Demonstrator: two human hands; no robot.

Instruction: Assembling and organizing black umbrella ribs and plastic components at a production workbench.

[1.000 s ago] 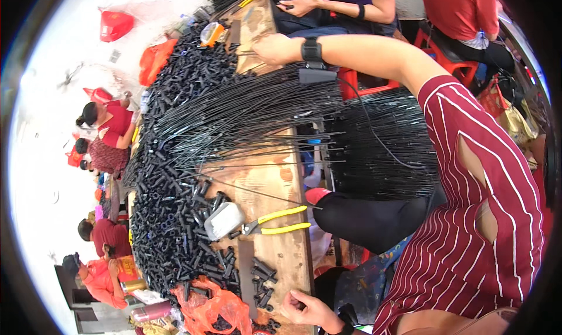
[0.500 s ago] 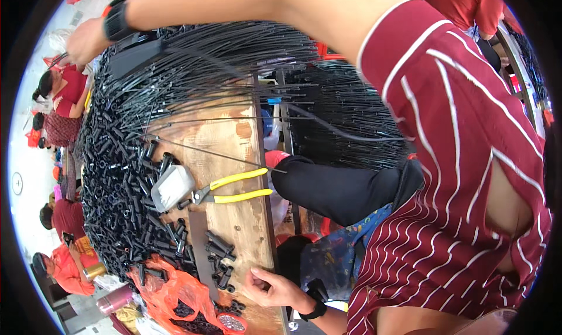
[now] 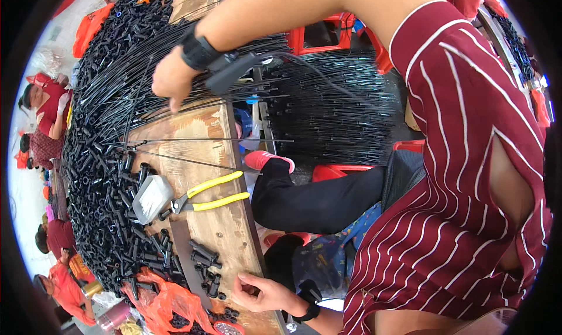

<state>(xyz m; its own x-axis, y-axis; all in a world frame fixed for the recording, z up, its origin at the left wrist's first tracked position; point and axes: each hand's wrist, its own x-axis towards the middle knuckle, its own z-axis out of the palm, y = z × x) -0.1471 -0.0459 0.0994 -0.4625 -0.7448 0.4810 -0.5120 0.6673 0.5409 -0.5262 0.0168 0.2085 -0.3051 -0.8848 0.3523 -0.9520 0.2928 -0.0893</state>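
Note:
My right hand (image 3: 174, 79), a dark strap and a small black box at its wrist, hangs over a spread of thin black rods (image 3: 111, 83). Its fingers look curled, their tips partly hidden and smeared, so what they hold cannot be made out. By the table's near edge, my left hand (image 3: 257, 292) lies with fingers loosely bent and apart from the thumb, nothing visible in it. Close to it are several short black tubular pieces (image 3: 203, 254) beside a flat dark strip (image 3: 186, 265). Yellow-handled pliers (image 3: 221, 202) lie with spread handles on the wooden table (image 3: 228, 247).
A whitish plastic tub (image 3: 153, 200) with white slips touches a big heap of black tubular parts (image 3: 99, 200). An orange-red plastic bag (image 3: 167, 306) lies at the lower left. More rods (image 3: 333, 109) stand bundled beside the table, near a red stool (image 3: 297, 42). Several people sit across.
My right hand has swung back from the far left, rightward and down over the rods. The whole view has shifted, showing more at the top. My left hand keeps its pose.

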